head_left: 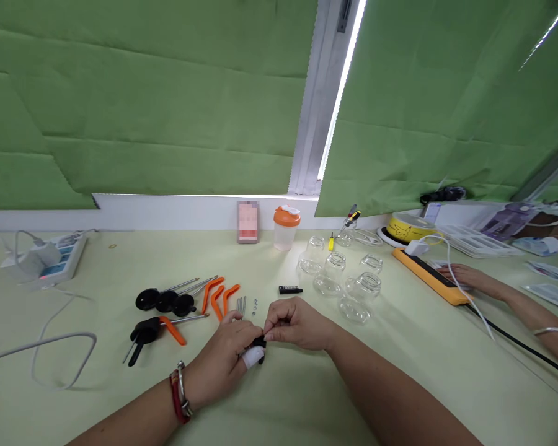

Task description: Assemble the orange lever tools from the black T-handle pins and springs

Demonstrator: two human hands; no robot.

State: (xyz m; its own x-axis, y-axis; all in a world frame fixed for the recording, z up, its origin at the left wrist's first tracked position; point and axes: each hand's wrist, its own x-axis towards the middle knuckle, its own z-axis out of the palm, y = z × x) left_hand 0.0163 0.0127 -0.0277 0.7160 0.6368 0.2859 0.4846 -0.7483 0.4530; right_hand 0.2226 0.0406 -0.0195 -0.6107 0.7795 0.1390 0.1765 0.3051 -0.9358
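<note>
My left hand, its thumb wrapped in white, is closed on a small black part that is mostly hidden by the fingers. At its right end, my right hand pinches with thumb and forefinger; what lies between those fingertips is too small to tell. Just beyond the hands are thin metal rods, a row of tiny metal pieces and a black ridged case. Orange bent handles lie left of these, beside black round pieces with metal shafts. One such black piece has an orange handle against its shaft.
Several clear glass jars stand to the right, near a yellow-handled tool. An orange-lidded cup is at the back. A co-worker's hand rests by an orange power strip. White cables cross the left side.
</note>
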